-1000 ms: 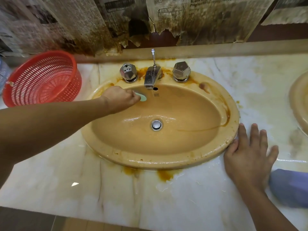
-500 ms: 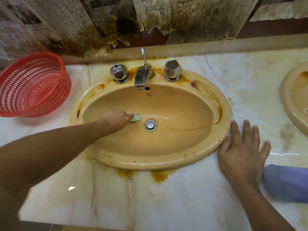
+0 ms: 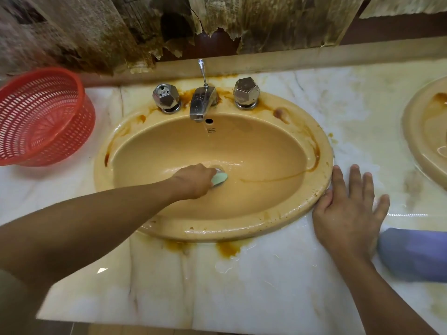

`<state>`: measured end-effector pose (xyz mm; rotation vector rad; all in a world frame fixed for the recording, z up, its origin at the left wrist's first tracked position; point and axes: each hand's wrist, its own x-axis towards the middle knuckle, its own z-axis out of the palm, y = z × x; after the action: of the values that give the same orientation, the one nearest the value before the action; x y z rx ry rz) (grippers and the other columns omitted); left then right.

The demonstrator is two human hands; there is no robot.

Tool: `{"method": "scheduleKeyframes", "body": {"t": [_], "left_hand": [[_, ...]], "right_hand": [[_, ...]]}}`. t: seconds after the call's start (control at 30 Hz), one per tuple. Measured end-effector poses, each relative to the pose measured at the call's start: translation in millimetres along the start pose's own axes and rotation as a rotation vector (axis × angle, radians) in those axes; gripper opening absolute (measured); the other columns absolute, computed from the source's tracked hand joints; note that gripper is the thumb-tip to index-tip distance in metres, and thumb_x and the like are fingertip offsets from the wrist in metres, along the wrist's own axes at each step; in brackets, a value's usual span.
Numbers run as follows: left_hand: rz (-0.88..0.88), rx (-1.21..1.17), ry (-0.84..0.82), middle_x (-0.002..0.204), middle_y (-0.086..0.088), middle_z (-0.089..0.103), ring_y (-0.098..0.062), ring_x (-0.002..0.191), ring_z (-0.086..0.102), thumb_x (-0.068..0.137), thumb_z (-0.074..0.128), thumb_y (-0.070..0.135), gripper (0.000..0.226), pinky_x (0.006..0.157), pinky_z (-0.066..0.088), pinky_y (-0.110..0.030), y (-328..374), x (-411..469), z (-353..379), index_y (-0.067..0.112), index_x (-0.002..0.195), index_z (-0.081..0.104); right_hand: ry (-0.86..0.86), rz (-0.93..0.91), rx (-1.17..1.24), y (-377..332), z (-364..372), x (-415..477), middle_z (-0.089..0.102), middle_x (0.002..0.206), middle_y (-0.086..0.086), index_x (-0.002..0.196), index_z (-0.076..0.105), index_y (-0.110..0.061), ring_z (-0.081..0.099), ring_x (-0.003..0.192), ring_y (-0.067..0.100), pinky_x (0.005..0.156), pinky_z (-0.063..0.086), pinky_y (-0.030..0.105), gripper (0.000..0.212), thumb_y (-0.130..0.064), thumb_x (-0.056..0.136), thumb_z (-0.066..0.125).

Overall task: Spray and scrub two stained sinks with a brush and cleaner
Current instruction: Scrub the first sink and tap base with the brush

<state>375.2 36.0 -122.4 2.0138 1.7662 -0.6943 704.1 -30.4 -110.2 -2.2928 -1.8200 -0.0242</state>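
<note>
Gripping brush [image 3: 219, 178], left hand [image 3: 194, 181] mid-sink [image 3: 321, 151].

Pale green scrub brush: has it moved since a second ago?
Yes. The pale green scrub brush slid from beneath the chrome faucet down to the metal drain.

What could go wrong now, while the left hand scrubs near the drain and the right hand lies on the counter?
1. The right hand lies flat on the wet counter beside the sink; it may slip if it takes weight.
2. The left hand holds the brush at the drain; the brown streak to its right and the stain on the back rim could be missed.
</note>
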Motion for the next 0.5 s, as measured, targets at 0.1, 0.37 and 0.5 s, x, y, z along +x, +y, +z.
{"method": "scheduleKeyframes", "body": {"t": [0.1, 0.37, 0.5], "left_hand": [[-0.02, 0.112, -0.054, 0.097, -0.005, 0.053, -0.027, 0.084, 0.056, 0.103, 0.048, 0.023, 0.025, 0.066, 0.044, -0.035, -13.3, -8.2, -2.3, 0.018, 0.127, 0.054], [-0.061, 0.024, -0.003, 0.11, -0.014, 0.057, -0.028, 0.086, 0.051, 0.104, 0.05, 0.028, 0.028, 0.069, 0.042, -0.037, -26.9, 1.8, -10.9, 0.012, 0.127, 0.05], [-0.071, 0.058, -0.085, 0.116, -0.015, 0.057, -0.028, 0.088, 0.05, 0.107, 0.048, 0.035, 0.03, 0.072, 0.042, -0.037, -43.7, -21.6, -2.0, 0.013, 0.125, 0.048]], "right_hand": [[-0.002, 0.0, 0.001, -0.5, -0.4, 0.5, 0.027, 0.167, 0.007, 0.158, 0.035, -0.023, 0.018, 0.155, 0.028, 0.121, 0.013, 0.061, 0.06, -0.037, 0.101, 0.023], [-0.001, -0.002, -0.002, -1.1, -0.8, 0.8, 0.027, 0.167, 0.007, 0.158, 0.034, -0.024, 0.019, 0.155, 0.028, 0.121, 0.013, 0.061, 0.06, -0.037, 0.101, 0.023], [-0.002, -0.001, -0.01, -0.3, -0.5, 0.4, 0.026, 0.167, 0.007, 0.159, 0.033, -0.024, 0.018, 0.155, 0.028, 0.122, 0.013, 0.061, 0.061, -0.038, 0.101, 0.021]]}}
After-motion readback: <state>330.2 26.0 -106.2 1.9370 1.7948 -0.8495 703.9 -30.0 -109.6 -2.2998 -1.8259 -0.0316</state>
